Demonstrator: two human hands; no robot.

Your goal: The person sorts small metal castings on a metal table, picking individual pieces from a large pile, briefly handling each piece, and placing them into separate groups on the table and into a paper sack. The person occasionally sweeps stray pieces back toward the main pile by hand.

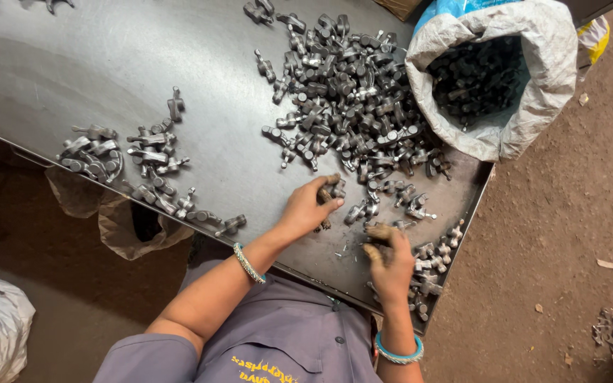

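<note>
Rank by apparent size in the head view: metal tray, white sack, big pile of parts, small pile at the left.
1. metal tray
2. big pile of parts and white sack: they look about alike, so unranked
3. small pile

Both hands are on parts at the tray's near edge.

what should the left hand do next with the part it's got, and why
Probably carry it left to the small group near the table edge. The left hand has its fingers curled round a metal part at the rim of the big pile, and that group already lies apart. The right hand is busy in the parts beside it.
</note>
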